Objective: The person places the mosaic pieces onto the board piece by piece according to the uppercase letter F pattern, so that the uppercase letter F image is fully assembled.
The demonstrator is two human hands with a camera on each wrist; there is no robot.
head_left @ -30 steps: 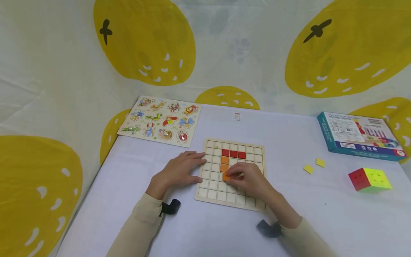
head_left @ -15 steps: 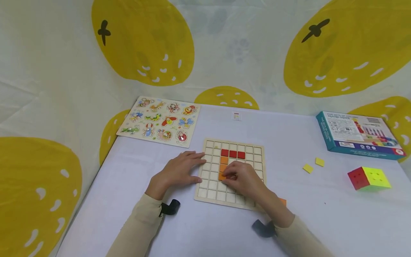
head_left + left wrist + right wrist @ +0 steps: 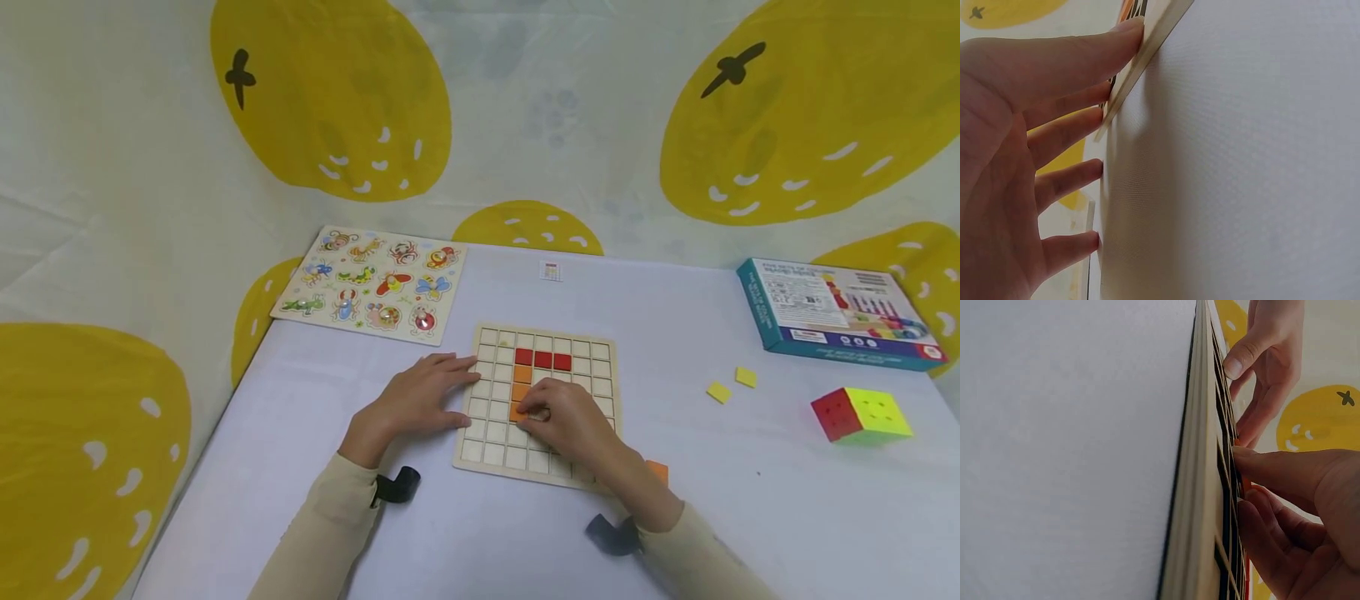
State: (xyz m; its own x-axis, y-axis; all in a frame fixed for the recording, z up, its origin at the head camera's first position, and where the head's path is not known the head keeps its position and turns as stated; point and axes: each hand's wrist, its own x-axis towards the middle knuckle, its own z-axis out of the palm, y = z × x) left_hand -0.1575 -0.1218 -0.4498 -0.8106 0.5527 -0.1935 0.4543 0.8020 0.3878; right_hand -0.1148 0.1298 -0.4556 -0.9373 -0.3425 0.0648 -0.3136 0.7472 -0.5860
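A wooden grid board [image 3: 493, 454] lies flat on the white table. Thumb and fingers of my right hand [image 3: 573, 423] pinch an orange square tile [image 3: 515, 412] that sits in a cell; the fingers cover part of it. Two more orange tiles [image 3: 521, 383] line up above it, under a row of red tiles [image 3: 543, 359]. My left hand [image 3: 416, 402] rests with spread fingers at the board's left edge. In the left wrist view its thumb [image 3: 1085, 62] touches the board's rim. From the right wrist view, the right hand [image 3: 1297, 519] is low over the grid.
Another orange tile [image 3: 657, 472] shows behind the right forearm. Two yellow tiles [image 3: 732, 384] lie to the right, near a puzzle cube [image 3: 862, 415] and a boxed toy [image 3: 843, 312]. A bug puzzle board [image 3: 371, 283] lies back left; a small pattern card [image 3: 551, 271] lies behind the grid.
The orange tile in my right hand has shifted slightly left and settled into its cell. The right forearm has moved left, uncovering another orange tile. The left hand stays in place.
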